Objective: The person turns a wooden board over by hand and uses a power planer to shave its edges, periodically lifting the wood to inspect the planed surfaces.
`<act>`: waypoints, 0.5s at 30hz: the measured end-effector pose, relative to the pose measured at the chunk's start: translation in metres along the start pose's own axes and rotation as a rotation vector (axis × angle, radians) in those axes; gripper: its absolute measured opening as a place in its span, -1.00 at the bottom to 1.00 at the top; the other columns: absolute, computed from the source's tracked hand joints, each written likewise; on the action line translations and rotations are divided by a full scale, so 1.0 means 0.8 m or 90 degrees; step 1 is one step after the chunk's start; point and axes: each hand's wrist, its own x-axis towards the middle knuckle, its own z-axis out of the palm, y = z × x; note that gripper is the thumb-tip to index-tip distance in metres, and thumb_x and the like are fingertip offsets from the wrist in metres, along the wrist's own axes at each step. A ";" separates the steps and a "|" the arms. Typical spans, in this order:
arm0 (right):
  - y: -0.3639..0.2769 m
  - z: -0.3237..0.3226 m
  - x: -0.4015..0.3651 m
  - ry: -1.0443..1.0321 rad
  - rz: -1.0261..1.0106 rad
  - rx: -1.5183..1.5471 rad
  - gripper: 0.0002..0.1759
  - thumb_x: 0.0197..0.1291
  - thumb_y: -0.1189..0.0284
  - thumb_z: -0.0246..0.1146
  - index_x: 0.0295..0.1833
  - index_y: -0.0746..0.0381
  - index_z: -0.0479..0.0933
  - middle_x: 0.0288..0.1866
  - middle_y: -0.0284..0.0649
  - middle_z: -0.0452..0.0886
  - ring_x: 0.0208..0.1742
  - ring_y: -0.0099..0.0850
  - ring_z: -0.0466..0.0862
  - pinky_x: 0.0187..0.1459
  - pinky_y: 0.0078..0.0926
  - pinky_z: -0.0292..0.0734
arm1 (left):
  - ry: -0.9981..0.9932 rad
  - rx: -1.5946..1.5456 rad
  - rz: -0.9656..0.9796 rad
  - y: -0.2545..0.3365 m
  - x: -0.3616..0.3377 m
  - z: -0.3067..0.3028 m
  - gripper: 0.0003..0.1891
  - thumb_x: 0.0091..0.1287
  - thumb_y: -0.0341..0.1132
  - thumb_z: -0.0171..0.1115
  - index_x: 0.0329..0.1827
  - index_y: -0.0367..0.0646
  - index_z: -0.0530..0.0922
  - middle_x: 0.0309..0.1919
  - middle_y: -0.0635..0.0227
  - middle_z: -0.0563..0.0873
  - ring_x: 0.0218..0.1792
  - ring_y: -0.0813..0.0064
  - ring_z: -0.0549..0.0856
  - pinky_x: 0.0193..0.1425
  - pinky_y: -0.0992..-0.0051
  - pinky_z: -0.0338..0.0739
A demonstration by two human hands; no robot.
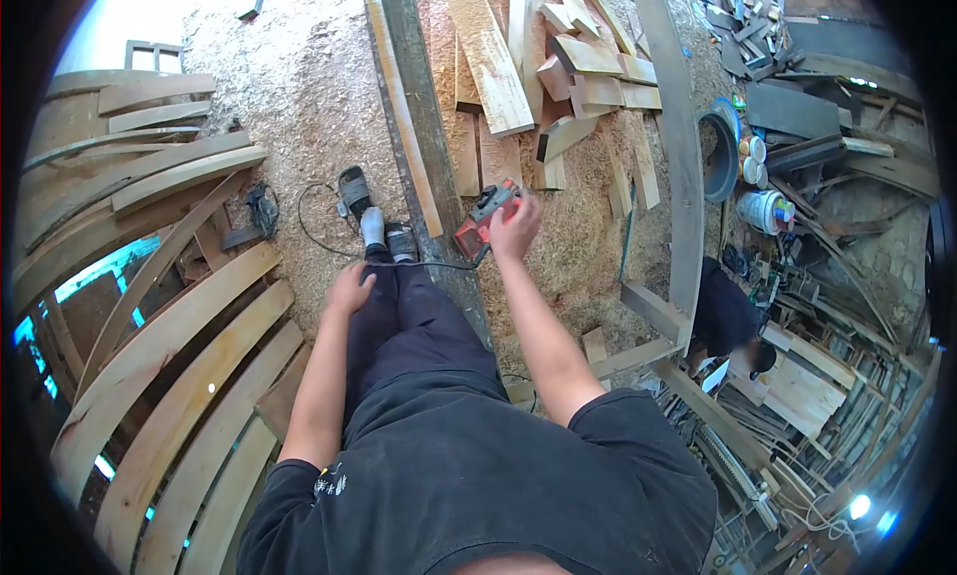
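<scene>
- My right grip (514, 223) is clamped on the red power tool (469, 238), fingers wrapped over its right side.
- My left grip (349, 288) lies by the knee, near the dark cord (429, 264); I cannot tell whether its fingers are closed on it.
- The tool sits at the right edge of the dark beam (431, 107), near its closer end; whether it touches the wood or hangs just above, I cannot tell.
- I judge the tool to be fairly heavy for its size, with a stiff, hard shell. I'd take hold around the upper body, palm down, and keep my fingers clear of the underside.
- The cord looks light and bendy; it runs left from the tool across the legs, so I'd expect a slight drag.
- Wood shavings (289, 87) cover the floor, and dust on the shell could make it slippery.
- Writing: the left sleeve (304, 490) carries a small white mark I can't read. I can make out no brand on the tool, and the labels on the white bucket (763, 213) at far right are too small.
</scene>
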 end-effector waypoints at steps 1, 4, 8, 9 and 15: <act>0.001 0.006 -0.004 -0.005 -0.005 0.004 -0.48 0.19 0.39 0.42 0.26 0.33 0.58 0.21 0.12 0.64 0.24 0.11 0.66 0.33 -0.12 0.56 | 0.010 -0.042 0.052 0.011 0.008 -0.002 -0.47 0.49 -0.06 0.30 0.42 -0.14 0.59 0.29 -0.02 0.71 0.38 0.01 0.64 0.46 0.15 0.52; -0.003 0.022 -0.014 -0.356 -0.092 0.273 -0.47 0.15 0.40 0.44 0.26 0.26 0.60 0.13 0.00 0.70 0.16 -0.02 0.71 0.23 -0.17 0.62 | 0.027 -0.110 0.086 0.047 0.033 0.003 -0.51 0.50 -0.18 0.28 0.43 -0.16 0.58 0.31 -0.01 0.70 0.38 0.02 0.64 0.47 0.19 0.52; -0.019 0.025 -0.022 -0.561 -0.157 0.339 -0.44 0.12 0.42 0.45 0.28 0.26 0.61 0.16 0.00 0.70 0.16 -0.01 0.72 0.23 -0.17 0.64 | 0.049 -0.217 0.159 0.089 0.065 0.024 -0.51 0.50 -0.36 0.20 0.49 -0.17 0.54 0.33 -0.03 0.69 0.37 0.02 0.65 0.47 0.23 0.52; -0.021 0.027 -0.024 -0.562 -0.161 0.339 -0.44 0.12 0.42 0.45 0.28 0.26 0.61 0.16 0.00 0.70 0.16 -0.01 0.72 0.23 -0.17 0.64 | 0.045 -0.243 0.152 0.098 0.070 0.024 -0.50 0.50 -0.40 0.16 0.51 -0.17 0.52 0.33 -0.04 0.69 0.37 0.02 0.65 0.47 0.24 0.51; -0.020 0.048 -0.035 -0.611 -0.147 0.266 -0.37 0.10 0.41 0.45 0.36 0.21 0.63 0.18 -0.08 0.76 0.13 -0.13 0.77 0.23 -0.29 0.65 | -0.002 -0.302 0.149 0.118 0.100 0.055 -0.34 0.43 -0.57 0.05 0.63 0.00 0.42 0.38 -0.17 0.62 0.42 0.01 0.63 0.47 0.26 0.50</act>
